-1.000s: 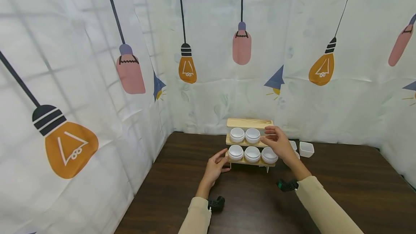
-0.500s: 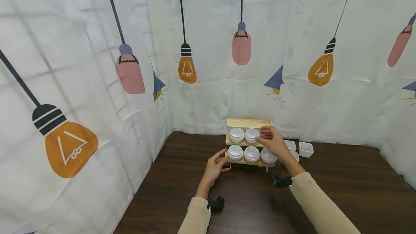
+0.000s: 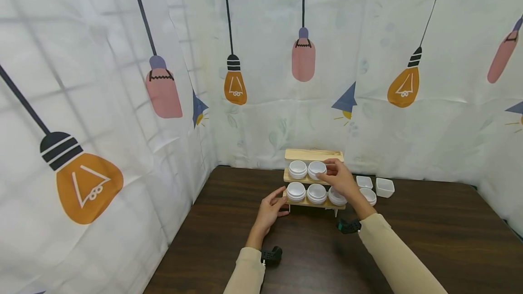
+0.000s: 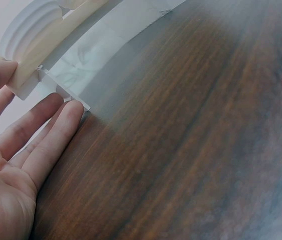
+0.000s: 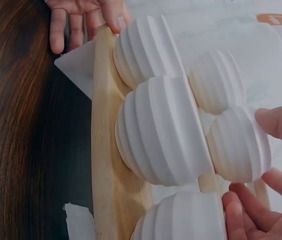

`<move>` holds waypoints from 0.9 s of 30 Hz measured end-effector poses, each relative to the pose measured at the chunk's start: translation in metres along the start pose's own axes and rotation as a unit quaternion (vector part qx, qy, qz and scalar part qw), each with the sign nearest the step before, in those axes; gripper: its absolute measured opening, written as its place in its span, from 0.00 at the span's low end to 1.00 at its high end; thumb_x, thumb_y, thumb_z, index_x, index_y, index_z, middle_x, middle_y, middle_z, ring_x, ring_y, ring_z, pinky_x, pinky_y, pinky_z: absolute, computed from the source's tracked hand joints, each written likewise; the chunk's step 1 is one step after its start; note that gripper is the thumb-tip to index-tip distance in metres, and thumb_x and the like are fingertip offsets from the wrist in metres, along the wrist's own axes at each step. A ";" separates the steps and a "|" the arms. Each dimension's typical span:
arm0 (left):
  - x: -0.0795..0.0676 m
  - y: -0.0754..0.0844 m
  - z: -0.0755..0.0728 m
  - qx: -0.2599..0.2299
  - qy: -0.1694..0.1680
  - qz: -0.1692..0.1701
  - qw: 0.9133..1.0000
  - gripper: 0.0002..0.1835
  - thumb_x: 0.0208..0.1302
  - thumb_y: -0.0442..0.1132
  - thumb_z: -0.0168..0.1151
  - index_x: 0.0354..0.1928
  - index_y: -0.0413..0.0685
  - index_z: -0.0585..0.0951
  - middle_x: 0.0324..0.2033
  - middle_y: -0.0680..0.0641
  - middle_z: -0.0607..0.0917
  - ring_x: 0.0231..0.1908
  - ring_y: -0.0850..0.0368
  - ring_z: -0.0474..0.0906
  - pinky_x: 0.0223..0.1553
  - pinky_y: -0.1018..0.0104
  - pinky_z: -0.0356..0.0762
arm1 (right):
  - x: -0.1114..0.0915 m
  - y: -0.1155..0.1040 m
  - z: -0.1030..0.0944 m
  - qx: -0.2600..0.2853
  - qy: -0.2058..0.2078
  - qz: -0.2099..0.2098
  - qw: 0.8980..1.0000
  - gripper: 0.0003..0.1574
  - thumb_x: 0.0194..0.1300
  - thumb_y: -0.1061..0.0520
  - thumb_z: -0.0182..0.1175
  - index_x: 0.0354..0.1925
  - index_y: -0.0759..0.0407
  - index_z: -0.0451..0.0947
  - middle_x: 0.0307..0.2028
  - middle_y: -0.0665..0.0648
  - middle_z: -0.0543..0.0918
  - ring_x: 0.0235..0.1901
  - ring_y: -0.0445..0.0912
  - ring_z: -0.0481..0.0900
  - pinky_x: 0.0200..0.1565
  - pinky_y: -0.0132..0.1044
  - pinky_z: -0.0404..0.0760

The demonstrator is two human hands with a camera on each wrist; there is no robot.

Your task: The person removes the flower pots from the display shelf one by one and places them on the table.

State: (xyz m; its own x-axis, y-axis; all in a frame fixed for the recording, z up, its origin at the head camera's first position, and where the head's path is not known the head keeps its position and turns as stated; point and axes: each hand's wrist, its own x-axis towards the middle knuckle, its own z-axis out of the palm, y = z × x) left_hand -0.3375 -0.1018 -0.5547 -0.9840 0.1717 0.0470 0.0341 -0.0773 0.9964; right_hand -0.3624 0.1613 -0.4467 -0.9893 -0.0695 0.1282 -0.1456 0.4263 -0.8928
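Observation:
A tiered rack [image 3: 313, 154] of pale wooden boards with white side supports stands at the back of the table. My left hand [image 3: 268, 210] holds the left end of its lower board, thumb and index finger at the board's end, the other fingers beside the white support [image 4: 63, 85]. Three ribbed white bowls [image 3: 296, 191] sit on that board. Two more sit on the board above. My right hand [image 3: 342, 179] has its thumb and fingers around the right-hand bowl [image 5: 238, 145] of that upper pair, thumb at its rim.
Right of the rack, on the dark wooden table [image 3: 441, 226], stand two square white bowls, one [image 3: 385, 187] farther right, and a round white bowl [image 3: 369, 196]. A white curtain [image 3: 261, 121] printed with lamps hangs close behind.
My right hand has moved left, and its thumb now overlaps the upper right bowl. More of the small bowls beside the rack shows. The left hand has stayed at the rack's end.

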 end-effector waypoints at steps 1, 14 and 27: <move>0.000 0.000 0.000 0.000 0.000 0.001 1.000 0.25 0.76 0.41 0.60 0.72 0.50 0.73 0.52 0.38 0.87 0.55 0.33 0.83 0.47 0.54 0.91 | 0.000 0.000 0.001 0.000 0.000 0.000 1.000 0.38 0.67 0.49 0.71 0.67 0.62 0.68 0.63 0.71 0.77 0.56 0.58 0.78 0.47 0.32 0.82; 0.000 -0.001 -0.001 -0.001 0.001 -0.001 1.000 0.26 0.76 0.40 0.60 0.72 0.49 0.73 0.52 0.37 0.87 0.53 0.35 0.84 0.46 0.56 0.91 | 0.001 -0.002 0.008 -0.028 0.013 0.010 0.999 0.40 0.64 0.48 0.73 0.66 0.62 0.69 0.62 0.71 0.79 0.56 0.58 0.80 0.48 0.37 0.84; -0.001 0.000 0.000 0.003 0.000 0.000 1.000 0.26 0.76 0.41 0.60 0.73 0.50 0.73 0.53 0.37 0.87 0.55 0.33 0.83 0.46 0.57 0.91 | 0.002 -0.002 0.008 -0.027 0.014 0.015 0.999 0.41 0.63 0.47 0.74 0.66 0.62 0.69 0.62 0.71 0.78 0.58 0.60 0.80 0.52 0.44 0.86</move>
State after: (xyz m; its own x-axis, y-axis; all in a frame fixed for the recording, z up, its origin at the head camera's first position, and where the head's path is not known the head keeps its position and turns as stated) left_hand -0.3364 -0.1024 -0.5546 -0.9839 0.1726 0.0471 0.0353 -0.0710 0.9969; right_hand -0.3645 0.1532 -0.4483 -0.9929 -0.0319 0.1144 -0.1157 0.4751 -0.8723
